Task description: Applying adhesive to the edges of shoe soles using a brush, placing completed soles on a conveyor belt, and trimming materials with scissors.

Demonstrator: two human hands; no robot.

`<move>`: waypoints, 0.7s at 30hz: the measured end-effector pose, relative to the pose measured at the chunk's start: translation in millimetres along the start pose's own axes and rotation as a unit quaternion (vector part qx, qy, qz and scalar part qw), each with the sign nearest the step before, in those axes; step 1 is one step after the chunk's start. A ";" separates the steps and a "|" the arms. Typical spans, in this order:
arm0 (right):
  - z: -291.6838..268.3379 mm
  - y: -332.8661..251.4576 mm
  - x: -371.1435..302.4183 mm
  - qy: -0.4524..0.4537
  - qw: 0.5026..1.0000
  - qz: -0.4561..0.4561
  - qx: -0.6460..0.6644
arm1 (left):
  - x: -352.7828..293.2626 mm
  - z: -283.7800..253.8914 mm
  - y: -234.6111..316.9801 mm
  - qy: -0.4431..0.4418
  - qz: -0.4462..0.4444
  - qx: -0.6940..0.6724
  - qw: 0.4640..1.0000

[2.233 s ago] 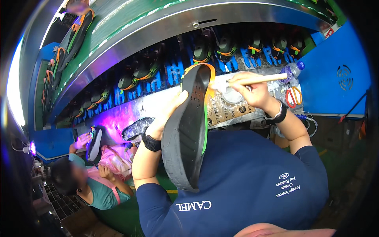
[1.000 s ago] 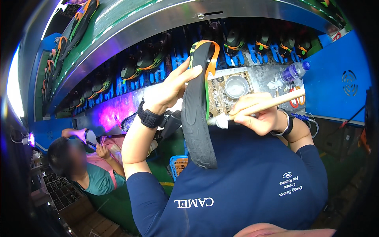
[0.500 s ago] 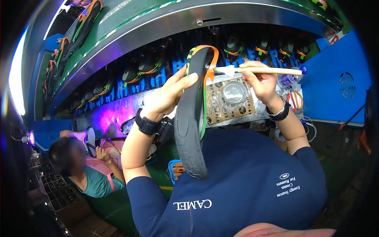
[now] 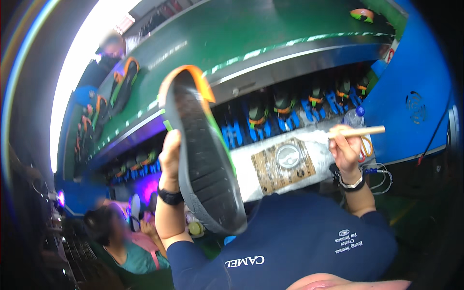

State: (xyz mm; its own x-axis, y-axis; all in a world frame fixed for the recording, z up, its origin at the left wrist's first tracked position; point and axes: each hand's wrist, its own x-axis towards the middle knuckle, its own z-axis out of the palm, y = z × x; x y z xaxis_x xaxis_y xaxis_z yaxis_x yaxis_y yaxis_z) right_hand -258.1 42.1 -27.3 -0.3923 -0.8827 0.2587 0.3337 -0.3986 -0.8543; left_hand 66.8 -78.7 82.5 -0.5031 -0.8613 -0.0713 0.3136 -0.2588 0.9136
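My left hand point(image 4: 170, 157) is closed round the side of a shoe sole point(image 4: 208, 164), black with an orange strip curling at its far end and a thin green edge. The sole stands tilted up, its broad inner face in view. On the right, my right hand point(image 4: 346, 150) grips a brush point(image 4: 369, 131) by its pale wooden handle; its tip is whitish and blurred, apart from the sole. Between the hands a small clear round cup point(image 4: 288, 156) with whitish contents sits on a brown printed sheet point(image 4: 266, 176) covered by clear film.
Beyond runs a green conveyor belt point(image 4: 270, 29) with a metal edge and orange-black soles at left. Below it, shoes point(image 4: 283, 102) stand on blue racks. A blue-capped bottle point(image 4: 355, 117) and orange-handled scissors point(image 4: 367, 145) lie right. A co-worker point(image 4: 140, 249) in teal sits lower left.
My left hand has swung the sole leftward and turned its inner face into view. The brush has come away from the sole to the right. The whole view has shifted.
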 end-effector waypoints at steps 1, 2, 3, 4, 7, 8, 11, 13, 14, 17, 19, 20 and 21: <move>-16.6 -4.9 -8.6 0.038 0.999 -0.003 0.001 | 12.6 5.1 10.7 0.014 0.073 0.030 0.997; -32.5 -11.9 -19.7 0.075 0.997 -0.006 0.004 | 23.3 13.9 23.2 0.027 0.148 0.058 0.987; -45.0 -18.7 -31.2 0.101 0.995 -0.007 -0.023 | 38.7 15.0 34.3 0.025 0.190 0.061 0.980; -57.4 -26.5 -43.5 0.127 0.991 -0.006 -0.051 | 58.1 16.6 43.5 0.037 0.204 0.045 0.977; -95.6 -35.2 -92.8 0.255 0.964 -0.019 -0.076 | 154.8 40.2 61.0 0.090 0.263 0.175 0.944; -100.4 -39.8 -108.0 0.291 0.953 -0.023 -0.078 | 192.9 61.2 68.2 0.104 0.298 0.197 0.928; -94.5 -51.2 -134.8 0.324 0.942 -0.048 -0.070 | 345.3 11.1 97.0 0.222 0.465 0.425 0.745; -97.5 -51.7 -140.7 0.369 0.924 -0.061 -0.086 | 380.8 69.1 64.9 0.138 0.144 0.432 0.879; -104.3 -46.5 -145.1 0.371 0.922 -0.075 -0.081 | 363.7 131.2 35.4 0.060 -0.028 0.433 0.899; -98.0 -43.6 -131.4 0.334 0.938 -0.053 -0.073 | 297.5 138.9 25.4 -0.158 -0.016 0.544 0.824; -95.2 -37.4 -114.7 0.307 0.948 -0.047 -0.066 | 232.0 121.2 18.3 -0.176 0.039 0.561 0.808; -92.2 -34.0 -102.7 0.286 0.956 -0.037 -0.063 | 204.3 101.0 27.7 -0.168 0.060 0.557 0.811; -87.9 -29.1 -90.1 0.277 0.958 -0.032 -0.058 | 181.9 79.5 37.3 -0.122 0.060 0.561 0.817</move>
State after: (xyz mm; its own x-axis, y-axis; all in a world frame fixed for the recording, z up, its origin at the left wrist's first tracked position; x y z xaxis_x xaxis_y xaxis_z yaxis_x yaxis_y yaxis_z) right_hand -307.9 155.2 -65.4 -0.8150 -0.5764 0.0600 0.2091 -0.3891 -0.8971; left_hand -77.1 -210.2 135.5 -0.7112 -0.7030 0.0026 -0.4937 0.5022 0.7100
